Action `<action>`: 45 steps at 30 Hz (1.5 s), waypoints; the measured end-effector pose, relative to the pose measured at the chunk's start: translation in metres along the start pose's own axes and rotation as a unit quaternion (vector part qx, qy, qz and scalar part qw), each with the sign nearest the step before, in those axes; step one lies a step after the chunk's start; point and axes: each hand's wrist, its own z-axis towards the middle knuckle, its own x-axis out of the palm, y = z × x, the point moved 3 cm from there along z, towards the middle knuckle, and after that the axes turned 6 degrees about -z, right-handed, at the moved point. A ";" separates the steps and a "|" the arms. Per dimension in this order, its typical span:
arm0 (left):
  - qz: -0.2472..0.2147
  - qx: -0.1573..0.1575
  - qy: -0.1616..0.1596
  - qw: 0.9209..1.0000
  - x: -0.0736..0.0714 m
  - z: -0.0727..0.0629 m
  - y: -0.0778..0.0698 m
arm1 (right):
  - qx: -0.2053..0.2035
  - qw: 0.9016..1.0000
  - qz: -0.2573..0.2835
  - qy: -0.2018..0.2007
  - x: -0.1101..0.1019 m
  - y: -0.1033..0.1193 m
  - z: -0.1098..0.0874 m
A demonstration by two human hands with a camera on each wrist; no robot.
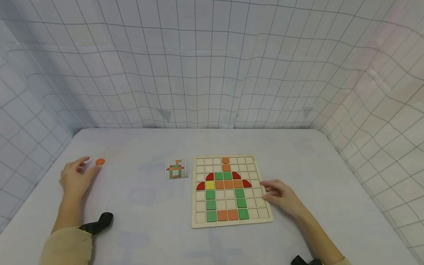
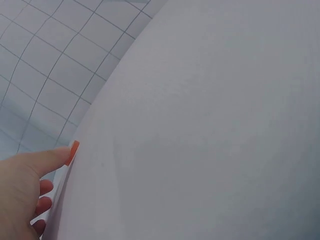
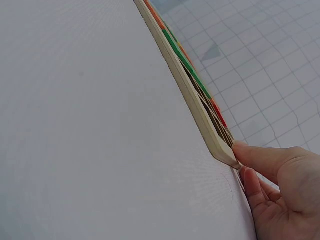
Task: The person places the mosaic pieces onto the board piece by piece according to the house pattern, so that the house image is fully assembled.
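On the left, my left hand point(image 1: 74, 176) rests near the table, thumb tip right at a small orange disc point(image 1: 100, 161), forefinger held apart from it. In the left wrist view the disc point(image 2: 73, 153) shows edge-on against the thumb. To the right, my right hand point(image 1: 281, 197) touches the right edge of a wooden grid board point(image 1: 261, 206) with thumb and forefinger apart. The board lies flat and bears green, orange and red pieces, one yellow square point(image 1: 210, 185) and an orange round piece point(image 1: 225, 161) at the top. The right wrist view shows the thumb point(image 3: 260, 157) at the board's edge.
A small pattern card point(image 1: 176, 169) printed with a coloured grid picture lies left of the board. White cloth covers the table point(image 1: 145, 228). Grid-lined white curtains point(image 1: 212, 73) hang behind and at both sides. Black wrist straps point(image 1: 97, 223) sit on the forearms.
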 end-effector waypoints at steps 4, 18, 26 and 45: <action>0.031 0.019 0.035 0.999 0.001 0.001 0.000 | 0.001 1.000 0.006 0.001 0.000 0.001 0.000; 0.066 0.005 0.077 0.995 0.006 0.003 0.003 | 0.001 1.000 0.009 0.005 0.000 -0.001 0.001; 0.073 -0.005 0.054 0.996 0.008 0.002 0.001 | -0.002 1.000 0.008 0.005 0.000 -0.001 0.001; -0.009 0.023 -0.035 0.999 0.014 0.003 -0.008 | 0.019 1.000 0.016 0.009 0.000 0.000 0.000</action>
